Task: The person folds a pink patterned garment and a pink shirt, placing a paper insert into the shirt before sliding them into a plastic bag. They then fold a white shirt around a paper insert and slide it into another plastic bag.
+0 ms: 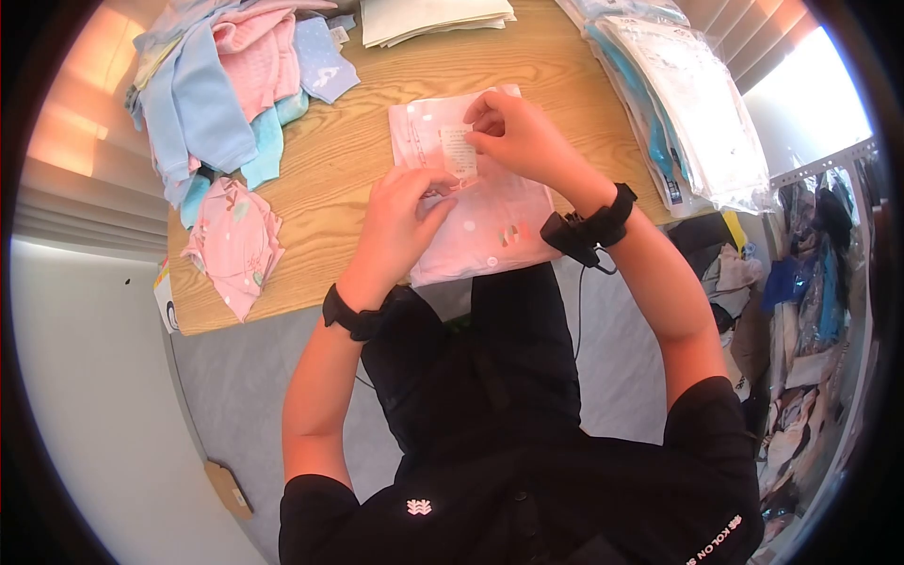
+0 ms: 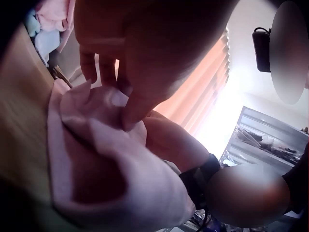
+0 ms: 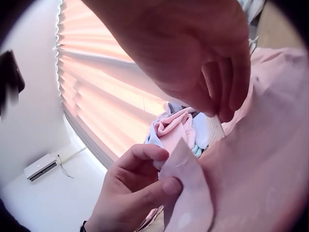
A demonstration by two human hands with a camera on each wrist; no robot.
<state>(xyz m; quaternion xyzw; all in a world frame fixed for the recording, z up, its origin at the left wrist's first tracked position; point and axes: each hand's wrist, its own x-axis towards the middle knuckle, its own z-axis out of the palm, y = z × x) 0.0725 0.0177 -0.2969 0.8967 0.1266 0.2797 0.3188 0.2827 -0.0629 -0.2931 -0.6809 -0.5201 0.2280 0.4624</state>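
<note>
A folded pink garment [image 1: 504, 202] with pale dots and a small coloured print lies at the table's front edge, before the person. The right hand [image 1: 523, 137] is over its upper part, thumb and fingers pinching the edge of a white printed care label [image 1: 456, 151]. Nearer the body, the left hand [image 1: 400, 207] is at the middle of the garment. In the right wrist view, the left thumb and forefinger pinch a raised flap of pink cloth [image 3: 186, 171]. The left wrist view shows that cloth [image 2: 140, 169] lifted into a loose fold.
Pastel clothes [image 1: 202, 99] are heaped at the table's back left, with a crumpled pink garment [image 1: 235, 247] in front of them. White sheets [image 1: 433, 21] lie at the back. Plastic-wrapped garments [image 1: 692, 108] are stacked at the right edge. Beyond stands a rack of bagged items [image 1: 810, 311].
</note>
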